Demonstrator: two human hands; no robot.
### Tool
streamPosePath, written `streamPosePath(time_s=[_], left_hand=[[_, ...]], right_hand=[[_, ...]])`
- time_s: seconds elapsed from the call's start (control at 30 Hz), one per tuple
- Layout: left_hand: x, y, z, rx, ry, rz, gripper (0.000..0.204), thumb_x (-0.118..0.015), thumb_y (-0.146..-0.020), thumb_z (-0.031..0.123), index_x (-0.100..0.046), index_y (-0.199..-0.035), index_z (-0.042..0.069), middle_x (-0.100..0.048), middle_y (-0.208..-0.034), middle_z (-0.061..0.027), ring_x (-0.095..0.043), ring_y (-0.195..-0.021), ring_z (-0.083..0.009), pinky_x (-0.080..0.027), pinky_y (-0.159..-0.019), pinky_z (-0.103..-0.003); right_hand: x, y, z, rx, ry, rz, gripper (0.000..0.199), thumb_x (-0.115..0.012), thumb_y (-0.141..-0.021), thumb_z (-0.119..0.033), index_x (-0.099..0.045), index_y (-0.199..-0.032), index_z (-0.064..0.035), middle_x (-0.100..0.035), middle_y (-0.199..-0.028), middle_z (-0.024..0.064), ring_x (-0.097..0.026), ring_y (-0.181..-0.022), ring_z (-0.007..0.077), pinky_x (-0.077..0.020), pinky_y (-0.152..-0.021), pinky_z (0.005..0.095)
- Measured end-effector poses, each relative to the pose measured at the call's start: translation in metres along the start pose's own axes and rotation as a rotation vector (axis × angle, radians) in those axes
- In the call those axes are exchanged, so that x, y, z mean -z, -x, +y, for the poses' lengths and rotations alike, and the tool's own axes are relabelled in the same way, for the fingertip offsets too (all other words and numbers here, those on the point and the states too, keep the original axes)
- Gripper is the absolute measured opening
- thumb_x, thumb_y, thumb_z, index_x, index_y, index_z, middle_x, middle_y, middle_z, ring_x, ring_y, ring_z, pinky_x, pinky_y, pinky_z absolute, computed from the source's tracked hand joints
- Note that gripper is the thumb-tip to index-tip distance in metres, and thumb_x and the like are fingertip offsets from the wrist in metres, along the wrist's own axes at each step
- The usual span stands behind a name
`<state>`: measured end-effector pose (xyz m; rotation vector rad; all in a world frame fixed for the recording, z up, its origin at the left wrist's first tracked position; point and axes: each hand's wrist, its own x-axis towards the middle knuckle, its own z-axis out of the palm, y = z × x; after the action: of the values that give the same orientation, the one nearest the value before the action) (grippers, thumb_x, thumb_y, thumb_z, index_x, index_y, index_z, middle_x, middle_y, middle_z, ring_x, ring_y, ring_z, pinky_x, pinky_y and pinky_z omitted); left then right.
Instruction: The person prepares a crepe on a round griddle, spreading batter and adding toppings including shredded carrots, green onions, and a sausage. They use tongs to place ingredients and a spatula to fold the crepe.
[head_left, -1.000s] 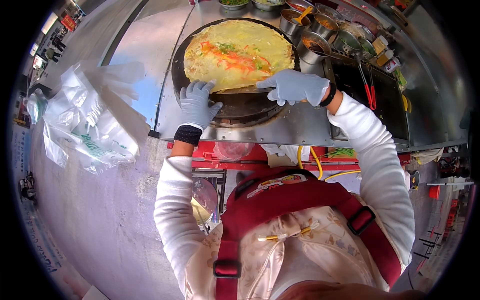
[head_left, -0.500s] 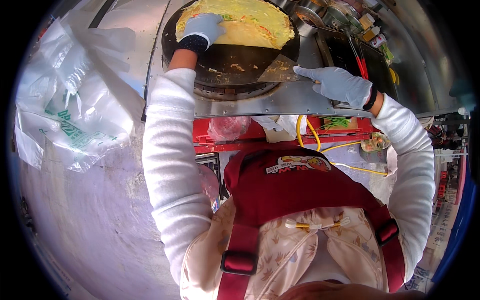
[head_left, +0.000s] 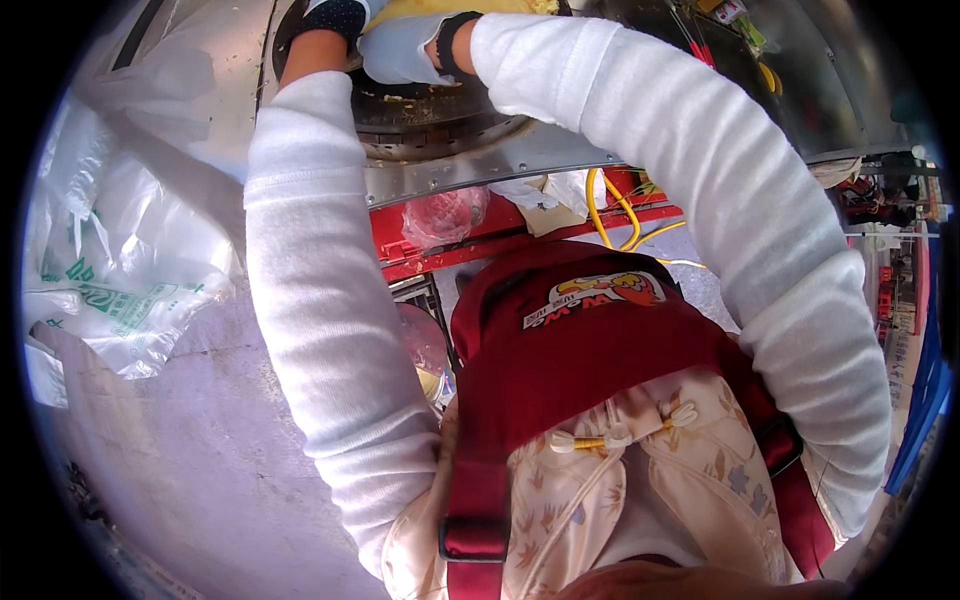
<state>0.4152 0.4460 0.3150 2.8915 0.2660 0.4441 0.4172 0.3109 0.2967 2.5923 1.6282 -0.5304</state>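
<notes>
At the top edge of the head view, my left hand [head_left: 367, 9] in a pale glove is mostly cut off, and its fingers are out of sight. Close beside it, my right hand [head_left: 405, 50], also gloved, reaches across over the round dark griddle [head_left: 430, 115]. Its fingers are hidden, so what it holds cannot be seen. Part of a yellow crepe [head_left: 485, 8] shows on the griddle, just beyond my right wrist. The scraper seen in the earlier frame is not visible now.
A white plastic bag [head_left: 120, 260] hangs at the left. Below the counter edge are a red shelf [head_left: 405, 262], a pink plastic bundle [head_left: 445, 215] and a yellow hose [head_left: 597, 205]. Red-handled tools [head_left: 695, 45] lie beyond my right arm.
My right hand has swung left across the griddle to beside my left hand. The view has shifted, pushing the griddle and my left hand up towards the top edge.
</notes>
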Motion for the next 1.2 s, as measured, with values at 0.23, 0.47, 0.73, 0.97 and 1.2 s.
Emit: streamPosePath(time_s=[0.23,0.47,0.73,0.97,1.2], left_hand=[[-0.016,-0.031,0.013,-0.050,0.068,-0.042,0.036,-0.066,-0.075,0.035,-0.066,-0.094,0.005,-0.065,-0.093,-0.0187,-0.061,-0.089,-0.0339,-0.047,-0.080,-0.039],[-0.005,-0.034,-0.036,-0.307,-0.211,0.000,0.035,-0.066,-0.074,0.037,-0.067,-0.089,0.005,-0.064,-0.091,-0.0198,-0.061,-0.087,-0.0328,-0.047,-0.079,-0.040],[0.008,-0.033,-0.001,-0.045,0.174,-0.060,0.050,-0.066,-0.079,0.036,-0.059,-0.116,0.003,-0.063,-0.109,-0.0176,-0.061,-0.100,-0.0281,-0.044,-0.088,-0.032],[0.020,-0.024,-0.007,0.083,0.229,-0.008,0.055,-0.066,-0.078,0.033,-0.055,-0.120,-0.001,-0.057,-0.120,-0.0183,-0.055,-0.112,-0.0289,-0.041,-0.094,-0.032],[0.024,-0.027,0.007,0.039,0.217,0.053,0.051,-0.065,-0.077,0.035,-0.058,-0.117,0.004,-0.061,-0.113,-0.0162,-0.057,-0.107,-0.0298,-0.042,-0.092,-0.033]], right_hand=[[0.007,0.146,0.072,-0.251,0.134,-0.127,0.050,-0.046,-0.089,-0.023,-0.036,-0.139,-0.0191,-0.063,-0.091,0.0164,-0.061,-0.081,0.0316,-0.0471,-0.076,0.0380],[0.028,0.075,0.128,0.205,-0.225,-0.293,0.012,-0.058,-0.071,-0.011,-0.063,-0.062,-0.0054,-0.053,-0.051,0.0051,-0.049,-0.045,0.0187,-0.0349,-0.042,0.0336],[-0.011,-0.019,0.048,0.297,0.814,-0.030,0.025,-0.054,-0.085,-0.020,-0.069,-0.090,-0.0015,-0.067,-0.087,0.0091,-0.063,-0.079,0.0259,-0.0513,-0.068,0.0349],[0.056,0.066,0.064,0.426,1.193,-0.445,0.019,-0.060,-0.079,-0.017,-0.068,-0.075,0.0000,-0.065,-0.070,0.0052,-0.060,-0.064,0.0200,-0.0501,-0.059,0.0290],[0.051,-0.011,0.053,0.511,1.219,-0.319,0.027,-0.052,-0.085,-0.025,-0.066,-0.086,-0.0020,-0.066,-0.084,0.0056,-0.063,-0.072,0.0198,-0.0509,-0.063,0.0316]])
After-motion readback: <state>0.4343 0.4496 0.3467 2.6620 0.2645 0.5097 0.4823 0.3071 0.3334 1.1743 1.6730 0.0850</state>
